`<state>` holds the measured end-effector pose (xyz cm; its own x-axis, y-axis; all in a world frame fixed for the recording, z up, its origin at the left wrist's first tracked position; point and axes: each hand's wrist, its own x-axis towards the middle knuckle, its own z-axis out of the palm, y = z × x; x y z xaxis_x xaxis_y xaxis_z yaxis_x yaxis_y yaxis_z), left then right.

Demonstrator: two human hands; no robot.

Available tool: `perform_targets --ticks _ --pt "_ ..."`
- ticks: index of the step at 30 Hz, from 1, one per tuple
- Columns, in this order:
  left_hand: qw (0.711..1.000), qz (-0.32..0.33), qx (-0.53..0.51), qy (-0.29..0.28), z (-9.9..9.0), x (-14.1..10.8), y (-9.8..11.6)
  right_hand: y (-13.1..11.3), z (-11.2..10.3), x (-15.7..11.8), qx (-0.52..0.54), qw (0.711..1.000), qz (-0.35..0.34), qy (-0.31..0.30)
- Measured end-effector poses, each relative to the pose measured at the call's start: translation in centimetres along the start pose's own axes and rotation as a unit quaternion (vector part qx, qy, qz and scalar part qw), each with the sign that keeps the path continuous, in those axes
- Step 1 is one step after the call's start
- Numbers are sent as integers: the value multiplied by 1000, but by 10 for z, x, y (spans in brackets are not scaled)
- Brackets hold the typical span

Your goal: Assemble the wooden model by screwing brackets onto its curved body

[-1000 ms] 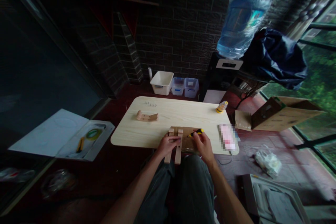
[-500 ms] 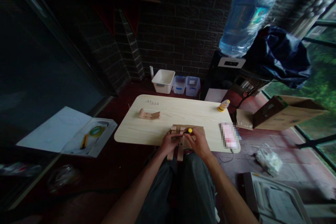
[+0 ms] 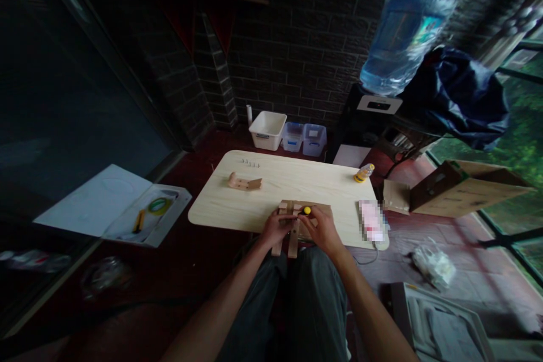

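At the table's near edge, my left hand [image 3: 275,228] closes around a wooden frame [image 3: 292,244] with two parallel strips that jut out over my lap. My right hand [image 3: 323,229] grips a screwdriver [image 3: 306,211], its yellow handle end facing me; its tip is hidden between the hands. Under them lies a piece of brown cardboard [image 3: 324,208]. Farther left on the table rests another wooden piece [image 3: 245,182] with an upturned end and several holes. Behind it several small screws [image 3: 250,163] lie in rows.
The pale table [image 3: 212,209] carries a yellow-capped bottle [image 3: 363,173] and a blurred pink item [image 3: 371,219] with a cable. An open white box [image 3: 146,226] stands low at the left. Bins [image 3: 268,131], a water dispenser [image 3: 369,124] and a cardboard box [image 3: 462,189] surround the table.
The view has shifted slightly, so the surroundings sit a little farther right. Both hands keep their places on the wooden frame and screwdriver.
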<state>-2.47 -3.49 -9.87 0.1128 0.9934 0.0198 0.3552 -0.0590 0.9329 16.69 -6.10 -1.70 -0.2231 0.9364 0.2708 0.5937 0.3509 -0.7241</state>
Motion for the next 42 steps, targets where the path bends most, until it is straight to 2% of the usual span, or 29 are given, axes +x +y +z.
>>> perform_targets --ticks 8,15,20,28,35,42 --pt "1000 -10 20 -14 -1 3 4 -7 -5 9 -13 999 -12 -41" --pt "1000 -10 3 -15 1 4 5 -11 -9 8 14 999 -16 -34" --pt "999 -7 31 3 0 3 5 -9 -10 5 12 999 -22 -31" --pt "1000 3 11 -10 1 2 6 -10 -10 5 22 999 -24 -26" --pt "1000 -3 26 -15 -1 2 7 -15 -15 5 -7 999 -11 -39" --pt "999 -4 35 -11 -3 0 17 -15 -15 10 -27 998 -4 -53"
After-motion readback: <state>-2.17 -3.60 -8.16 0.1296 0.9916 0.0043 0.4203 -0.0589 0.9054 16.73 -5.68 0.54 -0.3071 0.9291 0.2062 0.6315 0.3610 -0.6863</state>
